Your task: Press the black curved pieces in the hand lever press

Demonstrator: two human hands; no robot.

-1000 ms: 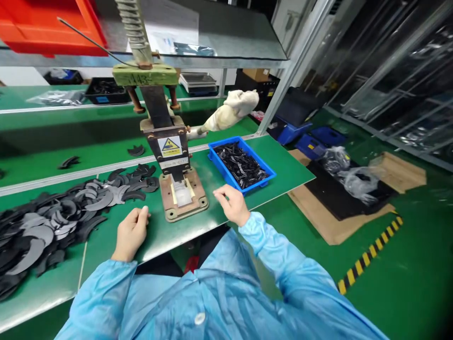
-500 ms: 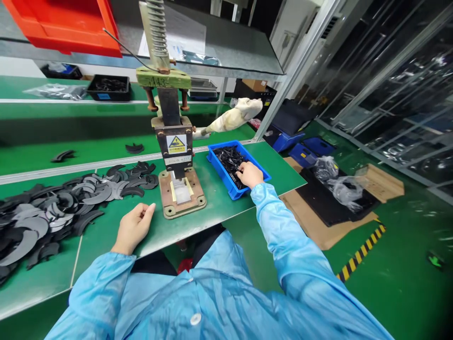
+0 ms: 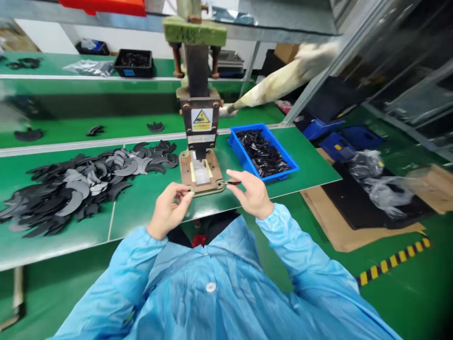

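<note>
The right hand [image 3: 252, 194] is raised just in front of the brown metal base plate [image 3: 201, 174] of the hand press, palm turned inward, thumb and forefinger pinched on a small thin black strip part [image 3: 230, 182] that sticks out level toward the left. The left hand [image 3: 169, 211] hangs opposite it, just before the base plate's near left corner, its fingers curled with the thumb and forefinger tips drawn together; whether anything lies between them cannot be told. Both wrists come out of light blue smock sleeves [image 3: 297, 255].

Just right of the base plate stands a shallow blue plastic tray [image 3: 244, 157], holding a loose heap of small black strip pieces [image 3: 262, 153]. Left of the base plate, a wide scatter of flat black and grey crescent-shaped cutouts [image 3: 81, 182] lies loose on the green bench top [image 3: 141, 208]. Well behind the base plate, on the far green shelf, sits a black plastic bin [image 3: 134, 63] with dark parts inside, and beside it a clear plastic bag [image 3: 90, 68].
</note>
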